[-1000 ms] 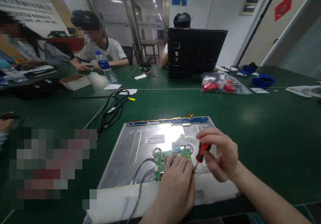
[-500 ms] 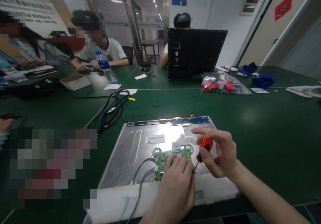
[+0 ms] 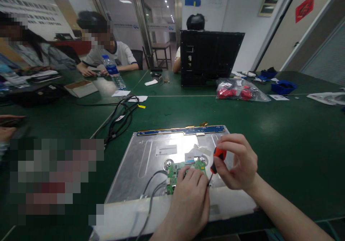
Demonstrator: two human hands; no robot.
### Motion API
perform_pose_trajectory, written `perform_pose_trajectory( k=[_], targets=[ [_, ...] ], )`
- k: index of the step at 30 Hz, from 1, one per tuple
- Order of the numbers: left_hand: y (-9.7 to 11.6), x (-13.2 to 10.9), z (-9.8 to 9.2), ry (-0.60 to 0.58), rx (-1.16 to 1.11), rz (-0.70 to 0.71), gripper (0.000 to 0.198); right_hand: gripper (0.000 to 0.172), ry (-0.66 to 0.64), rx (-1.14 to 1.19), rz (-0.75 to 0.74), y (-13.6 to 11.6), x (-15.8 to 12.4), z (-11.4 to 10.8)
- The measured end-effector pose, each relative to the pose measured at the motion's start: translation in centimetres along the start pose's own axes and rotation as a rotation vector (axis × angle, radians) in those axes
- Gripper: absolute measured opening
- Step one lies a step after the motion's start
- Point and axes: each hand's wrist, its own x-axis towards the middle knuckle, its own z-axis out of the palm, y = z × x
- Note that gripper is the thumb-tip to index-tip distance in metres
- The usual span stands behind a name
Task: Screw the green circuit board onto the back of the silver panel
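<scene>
A green circuit board (image 3: 172, 178) lies on the silver metal back of a display panel (image 3: 159, 162). My left hand (image 3: 191, 198) is closed over the board's right part, its fingers curled down onto it and the fingertips partly hidden. In my right hand (image 3: 238, 162) is a small orange and black screwdriver (image 3: 220, 154), pinched at the handle between thumb and fingers. The screwdriver slants, its shaft running down to the board's right edge beside my left fingers; the tip's contact is hidden. Dark cables (image 3: 153, 194) run from the board's left side.
A blue circuit strip (image 3: 180, 130) lines the panel's far edge. Black cables (image 3: 118, 122) lie to its left on the green table (image 3: 283, 144). Beyond stand a black display (image 3: 211, 57), a bag of red parts (image 3: 239, 90) and a water bottle (image 3: 114, 72). Several people sit around the table.
The upper fingers of my right hand have curled around the screwdriver handle, and the handle stands slightly more upright. My left hand has not moved.
</scene>
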Motion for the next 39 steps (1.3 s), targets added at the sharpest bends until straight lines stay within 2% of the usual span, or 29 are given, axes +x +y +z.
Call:
perform_pose_trajectory(
  k=[6, 15, 20, 26, 31, 39],
  targets=[
    [-0.1, -0.09, 0.12, 0.007, 0.003, -0.001, 0.014, 0.042, -0.029, 0.097, 0.009, 0.18, -0.21, -0.03],
    [-0.14, -0.03, 0.06, -0.021, 0.004, -0.007, 0.013, 0.036, -0.024, 0.134, 0.024, 0.1, -0.14, 0.23],
    [-0.04, -0.01, -0.06, -0.006, 0.001, -0.006, 0.015, 0.041, -0.05, 0.188, 0.054, 0.06, -0.38, 0.22],
    [0.1, 0.03, -0.12, -0.006, 0.009, -0.008, 0.016, 0.034, -0.071, 0.244, 0.159, -0.02, -0.54, -0.14],
    [0.1, 0.04, -0.11, -0.007, 0.002, -0.012, 0.015, 0.028, -0.061, 0.27, 0.184, -0.14, -0.26, -0.04],
    [-0.07, -0.05, -0.02, 0.007, 0.006, 0.001, 0.016, 0.035, -0.072, 0.329, 0.296, -0.48, -0.08, 0.17]
  ],
)
